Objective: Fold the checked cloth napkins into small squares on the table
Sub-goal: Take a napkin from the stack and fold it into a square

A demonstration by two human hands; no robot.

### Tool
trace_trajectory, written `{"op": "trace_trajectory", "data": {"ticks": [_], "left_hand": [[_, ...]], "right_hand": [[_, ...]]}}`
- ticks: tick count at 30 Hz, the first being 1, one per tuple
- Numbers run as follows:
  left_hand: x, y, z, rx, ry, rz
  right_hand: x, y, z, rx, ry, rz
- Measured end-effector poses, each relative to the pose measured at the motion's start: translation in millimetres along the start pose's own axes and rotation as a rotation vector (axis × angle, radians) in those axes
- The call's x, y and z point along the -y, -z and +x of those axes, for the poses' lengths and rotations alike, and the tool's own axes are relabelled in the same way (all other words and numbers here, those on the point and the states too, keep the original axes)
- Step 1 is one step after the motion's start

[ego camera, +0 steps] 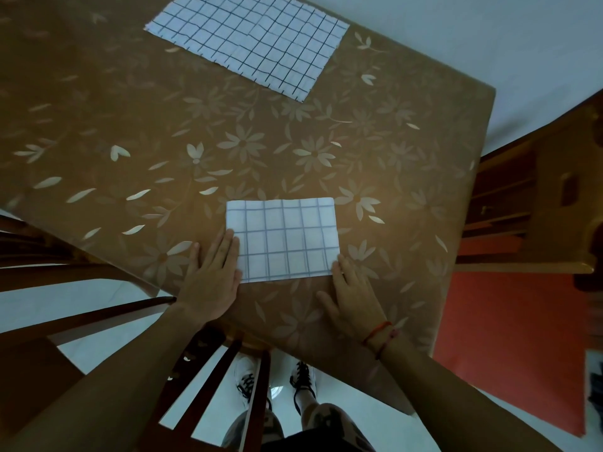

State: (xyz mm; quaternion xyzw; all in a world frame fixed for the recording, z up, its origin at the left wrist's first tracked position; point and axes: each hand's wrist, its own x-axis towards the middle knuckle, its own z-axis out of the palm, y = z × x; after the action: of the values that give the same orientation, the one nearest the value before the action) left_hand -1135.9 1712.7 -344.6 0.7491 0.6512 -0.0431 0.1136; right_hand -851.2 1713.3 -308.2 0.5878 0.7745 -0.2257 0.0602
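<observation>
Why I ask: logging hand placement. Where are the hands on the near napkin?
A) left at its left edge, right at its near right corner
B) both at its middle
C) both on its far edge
A: left hand flat on the left edge of the folded napkin, right hand at its near right corner.

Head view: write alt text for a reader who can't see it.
A left hand and right hand rest flat at the near corners of a folded checked napkin on a floral-clothed table. A larger checked napkin lies farther away.
</observation>
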Motion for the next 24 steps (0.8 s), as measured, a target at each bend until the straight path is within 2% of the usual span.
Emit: {"op": "trace_trajectory", "data": {"ticks": [3,6,9,14,21,24], "left_hand": [[-2,5,1,-0.008,0.022,-0.039],[-13,16,4,-0.041,0.047,-0.133],[-31,26,4,-0.138,0.025,-0.254],[-56,15,2,-0.154,-0.136,-0.354],[-61,5,1,-0.148,-0.092,-0.326],[-61,5,0,-0.147,-0.087,-0.329]], "right_hand": [[0,11,10,-0.161,-0.040,0.218],[6,31,20,-0.239,-0.190,0.462],[4,46,27,-0.215,-0.402,0.551],[-2,58,38,-0.152,-0.553,0.623],[-14,49,54,-0.069,-0.614,0.792],[-3,56,57,-0.023,-0.660,0.936]]}}
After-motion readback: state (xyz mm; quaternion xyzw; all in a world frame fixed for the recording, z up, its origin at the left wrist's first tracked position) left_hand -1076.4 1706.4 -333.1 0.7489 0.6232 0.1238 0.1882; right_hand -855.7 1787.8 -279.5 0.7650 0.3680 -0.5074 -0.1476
